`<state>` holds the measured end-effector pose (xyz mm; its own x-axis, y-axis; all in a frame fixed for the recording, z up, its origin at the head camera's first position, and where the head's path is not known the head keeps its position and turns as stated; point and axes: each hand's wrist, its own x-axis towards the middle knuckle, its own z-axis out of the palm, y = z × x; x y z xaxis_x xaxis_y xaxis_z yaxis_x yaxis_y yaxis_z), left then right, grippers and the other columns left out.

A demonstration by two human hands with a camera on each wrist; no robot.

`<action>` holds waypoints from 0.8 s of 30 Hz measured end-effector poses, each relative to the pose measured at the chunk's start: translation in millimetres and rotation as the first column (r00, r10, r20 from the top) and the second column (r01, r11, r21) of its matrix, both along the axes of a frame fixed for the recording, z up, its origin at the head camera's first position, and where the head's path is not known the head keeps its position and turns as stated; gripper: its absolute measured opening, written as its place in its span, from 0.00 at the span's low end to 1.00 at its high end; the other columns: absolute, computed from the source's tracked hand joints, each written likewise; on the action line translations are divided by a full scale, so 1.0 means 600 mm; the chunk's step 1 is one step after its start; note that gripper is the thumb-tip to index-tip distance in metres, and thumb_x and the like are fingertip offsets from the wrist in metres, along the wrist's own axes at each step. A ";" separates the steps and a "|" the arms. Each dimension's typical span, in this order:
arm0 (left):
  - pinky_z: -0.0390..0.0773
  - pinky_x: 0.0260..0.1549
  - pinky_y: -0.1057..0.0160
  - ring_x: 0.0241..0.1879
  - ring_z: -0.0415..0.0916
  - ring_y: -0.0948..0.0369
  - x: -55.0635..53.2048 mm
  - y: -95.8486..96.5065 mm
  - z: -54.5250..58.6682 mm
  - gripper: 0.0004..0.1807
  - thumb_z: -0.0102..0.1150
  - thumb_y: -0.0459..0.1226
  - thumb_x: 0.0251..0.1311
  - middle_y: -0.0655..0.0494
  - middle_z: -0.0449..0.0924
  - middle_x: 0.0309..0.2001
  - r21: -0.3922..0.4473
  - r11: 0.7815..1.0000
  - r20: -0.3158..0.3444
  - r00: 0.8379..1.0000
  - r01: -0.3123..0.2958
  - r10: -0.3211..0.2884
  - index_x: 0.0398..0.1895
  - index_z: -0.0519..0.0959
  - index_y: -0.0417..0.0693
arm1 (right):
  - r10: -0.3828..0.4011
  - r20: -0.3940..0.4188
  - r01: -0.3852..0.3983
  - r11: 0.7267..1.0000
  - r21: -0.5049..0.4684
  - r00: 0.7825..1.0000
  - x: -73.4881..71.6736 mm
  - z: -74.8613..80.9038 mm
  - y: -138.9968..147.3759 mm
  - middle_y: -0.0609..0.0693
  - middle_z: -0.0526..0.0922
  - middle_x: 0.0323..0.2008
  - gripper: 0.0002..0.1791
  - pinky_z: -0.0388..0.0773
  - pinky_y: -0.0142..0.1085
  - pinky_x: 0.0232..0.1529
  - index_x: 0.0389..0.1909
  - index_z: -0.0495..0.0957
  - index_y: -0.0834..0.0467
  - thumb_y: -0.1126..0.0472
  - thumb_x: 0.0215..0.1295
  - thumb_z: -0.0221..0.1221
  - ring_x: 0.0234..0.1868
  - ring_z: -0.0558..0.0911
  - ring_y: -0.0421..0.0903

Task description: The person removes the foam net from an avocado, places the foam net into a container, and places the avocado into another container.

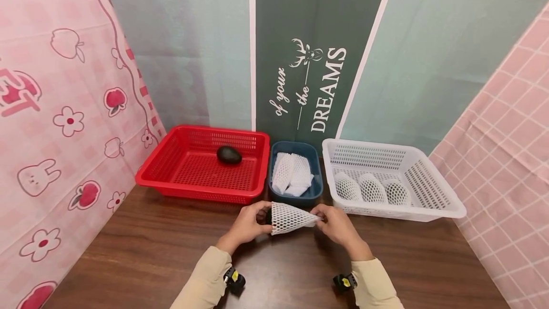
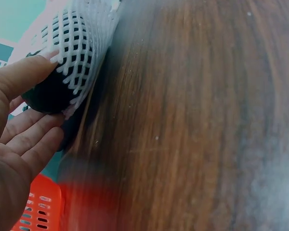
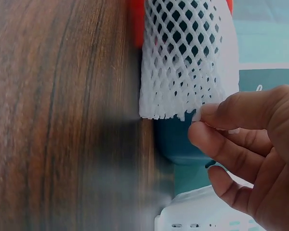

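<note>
Between my two hands, low over the table, is a white foam net sleeve with a dark avocado inside its left end. My left hand grips the avocado's bare rounded end, thumb on one side and fingers on the other, with the thumb tip at the net's edge. On the other side, my right hand pinches the narrow, flattened end of the sleeve between thumb and forefinger. In the right wrist view, dark skin shows through the mesh.
A red basket at the left holds another avocado. Behind my hands, a blue bin contains several foam nets. The white basket at the right holds three net-wrapped fruits. Curtains rise behind and beside the wooden table.
</note>
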<state>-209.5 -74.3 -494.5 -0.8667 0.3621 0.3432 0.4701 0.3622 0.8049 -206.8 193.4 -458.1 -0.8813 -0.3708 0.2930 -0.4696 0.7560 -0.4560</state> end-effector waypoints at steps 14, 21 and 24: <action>0.78 0.35 0.57 0.35 0.78 0.53 0.003 -0.008 -0.005 0.29 0.75 0.29 0.35 0.48 0.79 0.39 -0.011 1.000 0.040 0.999 0.011 -0.010 0.47 0.76 0.38 | -0.016 0.008 0.016 1.000 0.018 1.000 0.000 -0.006 0.005 0.40 0.75 0.23 0.13 0.70 0.34 0.27 0.29 0.80 0.53 0.73 0.45 0.65 0.24 0.71 0.38; 0.78 0.35 0.58 0.35 0.77 0.54 0.005 -0.006 -0.003 0.30 0.76 0.29 0.34 0.49 0.79 0.40 -0.034 0.999 0.005 1.000 0.001 -0.001 0.47 0.76 0.38 | 0.000 0.042 -0.002 1.000 0.026 0.999 0.000 -0.004 0.002 0.43 0.78 0.27 0.14 0.72 0.38 0.33 0.32 0.80 0.55 0.71 0.44 0.66 0.29 0.75 0.41; 0.77 0.37 0.59 0.38 0.77 0.55 0.006 -0.003 -0.001 0.32 0.76 0.31 0.33 0.50 0.79 0.42 -0.070 0.998 -0.048 0.999 -0.006 0.003 0.49 0.76 0.39 | 0.041 0.067 -0.043 0.999 0.021 0.997 0.001 -0.004 -0.001 0.48 0.80 0.34 0.17 0.72 0.44 0.41 0.37 0.80 0.59 0.71 0.42 0.68 0.38 0.76 0.47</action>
